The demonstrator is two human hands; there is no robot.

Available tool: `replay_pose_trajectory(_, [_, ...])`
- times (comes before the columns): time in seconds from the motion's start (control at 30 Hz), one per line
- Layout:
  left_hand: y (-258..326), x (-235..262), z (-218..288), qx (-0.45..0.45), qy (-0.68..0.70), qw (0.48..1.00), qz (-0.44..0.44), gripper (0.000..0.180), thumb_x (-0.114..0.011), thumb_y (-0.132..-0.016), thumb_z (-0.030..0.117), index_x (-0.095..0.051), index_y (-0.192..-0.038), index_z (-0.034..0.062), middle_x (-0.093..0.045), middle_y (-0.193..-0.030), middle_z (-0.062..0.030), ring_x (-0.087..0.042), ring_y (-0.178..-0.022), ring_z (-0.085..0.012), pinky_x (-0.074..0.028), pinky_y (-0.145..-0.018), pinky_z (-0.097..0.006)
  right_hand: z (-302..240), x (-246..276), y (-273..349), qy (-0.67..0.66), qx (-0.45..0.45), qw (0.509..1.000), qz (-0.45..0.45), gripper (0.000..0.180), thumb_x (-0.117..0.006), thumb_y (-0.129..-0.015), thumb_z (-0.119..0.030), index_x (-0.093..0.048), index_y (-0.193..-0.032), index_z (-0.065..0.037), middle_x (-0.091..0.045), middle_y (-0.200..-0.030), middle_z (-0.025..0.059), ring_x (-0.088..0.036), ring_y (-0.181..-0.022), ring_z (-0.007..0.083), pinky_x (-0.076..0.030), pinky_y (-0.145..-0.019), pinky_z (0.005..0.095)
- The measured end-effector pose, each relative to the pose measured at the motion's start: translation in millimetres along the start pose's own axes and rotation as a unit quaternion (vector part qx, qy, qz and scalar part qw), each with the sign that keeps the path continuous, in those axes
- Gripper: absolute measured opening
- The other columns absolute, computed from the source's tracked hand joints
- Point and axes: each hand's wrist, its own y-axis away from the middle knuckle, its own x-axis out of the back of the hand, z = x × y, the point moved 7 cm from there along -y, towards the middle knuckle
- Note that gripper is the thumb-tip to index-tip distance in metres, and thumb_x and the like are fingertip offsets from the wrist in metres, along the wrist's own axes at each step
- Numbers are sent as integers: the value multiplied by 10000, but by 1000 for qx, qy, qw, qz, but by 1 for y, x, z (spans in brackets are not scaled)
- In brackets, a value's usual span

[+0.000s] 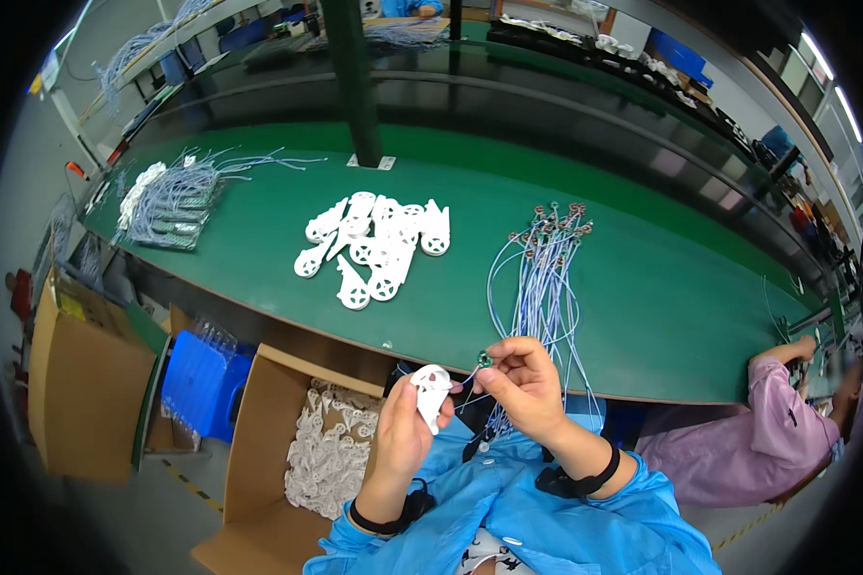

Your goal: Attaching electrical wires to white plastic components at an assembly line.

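My left hand (403, 439) grips a white plastic housing (431, 391) with a rounded head and a tapering end. Close beside it, my right hand (525, 385) pinches a small round green part (484, 359) on a thin cable. The cable seems to run toward the housing, but its far end is hidden by my fingers. A bundle of pale blue cables (544, 287) with small round ends lies on the bench to the right and hangs over the front edge. Beyond my left hand lies a pile of similar white housings (379, 240).
On the green bench (259, 278), a batch of cables with white ends (173, 206) lies at the far left. A dark post (355, 96) rises behind the housings. Below left stand a cardboard box (259, 431) of white parts and a blue bin (201, 383). A co-worker in pink (738, 450) sits at right.
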Motion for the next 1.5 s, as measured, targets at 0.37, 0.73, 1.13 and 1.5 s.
replay_pose_trajectory(0.37, [2, -19, -10, 30, 112, 993, 19, 402, -355, -1026, 341, -424, -1283, 40, -515, -1198, -96, -509, -1097, -200, -436, -919, -373, -34, -42, -1, 385, 191, 896, -112, 278, -675, -771, 44, -557, -1022, 29, -585, -1020, 174, -604, -884, 308, -518, -754, 343])
replay_pose_trajectory(0.73, [-4, -26, -17, 26, 165, 986, -7, 434, -366, -1015, 371, -378, -1310, 53, -467, -1251, -86, -446, -1207, -199, -361, -1043, -380, -33, -39, -2, 411, 248, 875, -71, 257, -722, -734, -9, -617, -968, 5, -619, -972, 133, -596, -848, 285, -490, -718, 347])
replay_pose_trajectory(1.13, [-3, -26, -22, 57, 184, 980, -47, 550, -455, -980, 368, -305, -1426, 84, -466, -1341, -61, -450, -1251, -201, -361, -1065, -410, -45, -49, -2, 487, 261, 829, -86, 296, -720, -723, -20, -611, -996, 13, -597, -947, 122, -573, -800, 273, -489, -698, 337])
replay_pose_trajectory(1.5, [-4, -28, -24, 153, 218, 959, -93, 616, -526, -944, 363, -270, -1448, 118, -410, -1382, -66, -411, -1289, -240, -389, -1029, -506, -49, -48, -12, 499, 253, 799, -220, 414, -732, -684, -22, -596, -1074, 1, -578, -993, 122, -565, -864, 287, -474, -731, 354])
